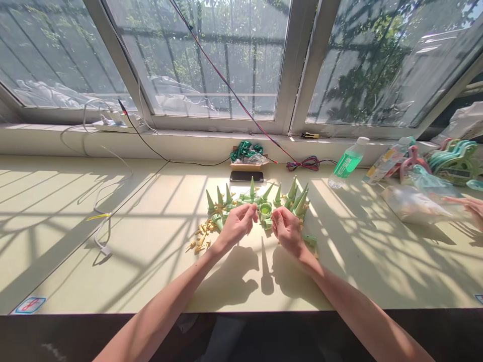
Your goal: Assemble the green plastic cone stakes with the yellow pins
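Note:
Just above the table, a green plastic cone (265,209) has its hollow round end turned up toward me, and its shadow falls between the shadows of both hands. The fingertips of my right hand (289,227) are closed at the cone's right edge. To the left of the cone, my left hand (239,221) is closed in a pinch; whatever is between its fingers is too small to make out. Behind and around both hands are several more green cones (300,202), some upright and some lying over. Small yellow pegs (203,234) lie in a loose pile left of my left hand.
Behind the cones lie a black phone (246,176) and a small box (249,162) with green wrapping. A bottle (347,163), plastic bags (415,201) and colourful hangers (453,158) are on the right, where another person's hand (468,206) reaches in. A white cable (103,246) lies left.

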`<state>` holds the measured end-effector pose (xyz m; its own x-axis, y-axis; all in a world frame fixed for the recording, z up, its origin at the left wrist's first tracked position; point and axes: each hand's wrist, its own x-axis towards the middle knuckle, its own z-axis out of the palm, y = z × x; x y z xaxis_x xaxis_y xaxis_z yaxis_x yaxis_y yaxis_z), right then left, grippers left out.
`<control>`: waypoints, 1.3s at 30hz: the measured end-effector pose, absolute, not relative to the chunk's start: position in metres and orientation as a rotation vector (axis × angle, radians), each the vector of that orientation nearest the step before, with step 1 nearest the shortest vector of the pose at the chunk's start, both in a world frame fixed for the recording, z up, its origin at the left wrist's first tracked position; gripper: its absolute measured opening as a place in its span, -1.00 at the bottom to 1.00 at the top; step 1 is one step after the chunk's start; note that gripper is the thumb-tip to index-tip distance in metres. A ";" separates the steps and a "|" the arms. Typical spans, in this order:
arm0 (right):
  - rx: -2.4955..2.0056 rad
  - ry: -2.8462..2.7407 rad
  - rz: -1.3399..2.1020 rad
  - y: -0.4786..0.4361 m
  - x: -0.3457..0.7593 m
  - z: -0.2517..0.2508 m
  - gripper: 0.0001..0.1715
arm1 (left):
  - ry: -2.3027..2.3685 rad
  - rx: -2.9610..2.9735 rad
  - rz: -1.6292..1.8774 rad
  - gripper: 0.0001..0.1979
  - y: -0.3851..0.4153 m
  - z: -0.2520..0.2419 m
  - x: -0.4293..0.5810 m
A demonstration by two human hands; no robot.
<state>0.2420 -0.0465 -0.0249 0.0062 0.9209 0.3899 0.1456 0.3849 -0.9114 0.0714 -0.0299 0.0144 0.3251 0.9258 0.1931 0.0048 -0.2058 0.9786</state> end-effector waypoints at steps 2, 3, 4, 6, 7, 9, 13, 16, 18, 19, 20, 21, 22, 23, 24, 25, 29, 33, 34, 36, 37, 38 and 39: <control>-1.010 -1.494 0.773 -0.049 0.243 -0.024 -0.55 | 0.861 1.446 0.968 -0.37 -0.029 0.015 0.071; -0.997 -1.514 0.764 -0.050 0.244 -0.024 -0.57 | 0.841 1.403 0.920 -0.34 -0.029 0.015 0.070; -0.992 -1.545 0.752 -0.051 0.244 -0.023 -0.57 | 0.822 1.366 0.884 -0.33 -0.029 0.015 0.070; -0.988 -1.588 0.731 -0.051 0.244 -0.022 -0.59 | 0.792 1.325 0.846 -0.34 -0.029 0.014 0.070; -0.987 -1.597 0.726 -0.052 0.244 -0.022 -0.60 | 0.781 1.313 0.840 -0.35 -0.029 0.014 0.069; -0.989 -1.598 0.730 -0.051 0.245 -0.022 -0.62 | 0.764 1.300 0.827 -0.39 -0.028 0.014 0.069; -0.998 -1.570 0.753 -0.051 0.244 -0.022 -0.59 | 0.746 1.320 0.803 -0.49 -0.028 0.015 0.068; -1.019 -1.535 0.769 -0.051 0.243 -0.023 -0.56 | 0.770 1.357 0.796 -0.57 -0.029 0.016 0.068; -1.029 -1.514 0.790 -0.051 0.242 -0.023 -0.54 | 0.798 1.391 0.796 -0.60 -0.031 0.016 0.068; -1.031 -1.504 0.803 -0.051 0.242 -0.023 -0.53 | 0.811 1.411 0.800 -0.61 -0.032 0.016 0.068; -1.030 -1.494 0.815 -0.050 0.242 -0.024 -0.52 | 0.823 1.430 0.808 -0.61 -0.033 0.016 0.069; -1.029 -1.486 0.825 -0.050 0.241 -0.024 -0.52 | 0.834 1.448 0.818 -0.62 -0.034 0.017 0.069; -1.026 -1.480 0.832 -0.050 0.241 -0.024 -0.52 | 0.843 1.464 0.825 -0.62 -0.034 0.017 0.069; -1.022 -1.477 0.839 -0.050 0.241 -0.024 -0.51 | 0.850 1.478 0.830 -0.62 -0.034 0.017 0.069; -1.019 -1.474 0.843 -0.050 0.241 -0.023 -0.51 | 0.857 1.492 0.833 -0.62 -0.035 0.018 0.069; -1.016 -1.472 0.849 -0.050 0.240 -0.023 -0.50 | 0.862 1.510 0.834 -0.62 -0.035 0.018 0.069; -1.013 -1.454 0.877 -0.049 0.239 -0.023 -0.47 | 0.879 1.651 0.901 -0.65 -0.034 0.019 0.070; -1.024 -1.442 0.891 -0.048 0.239 -0.021 -0.44 | 0.875 1.861 0.982 -0.74 -0.034 0.016 0.071; -1.026 -1.438 0.896 -0.048 0.240 -0.020 -0.43 | 0.867 1.905 0.996 -0.77 -0.035 0.016 0.071; -1.021 -1.426 0.909 -0.048 0.240 -0.020 -0.43 | 0.842 1.982 1.023 -0.82 -0.036 0.015 0.071; -1.016 -1.419 0.915 -0.048 0.240 -0.020 -0.44 | 0.834 2.013 1.038 -0.83 -0.036 0.014 0.071; -1.008 -1.410 0.920 -0.048 0.240 -0.020 -0.44 | 0.831 2.035 1.050 -0.83 -0.037 0.014 0.071; -1.002 -1.398 0.926 -0.048 0.240 -0.020 -0.45 | 0.842 2.041 1.066 -0.82 -0.037 0.014 0.071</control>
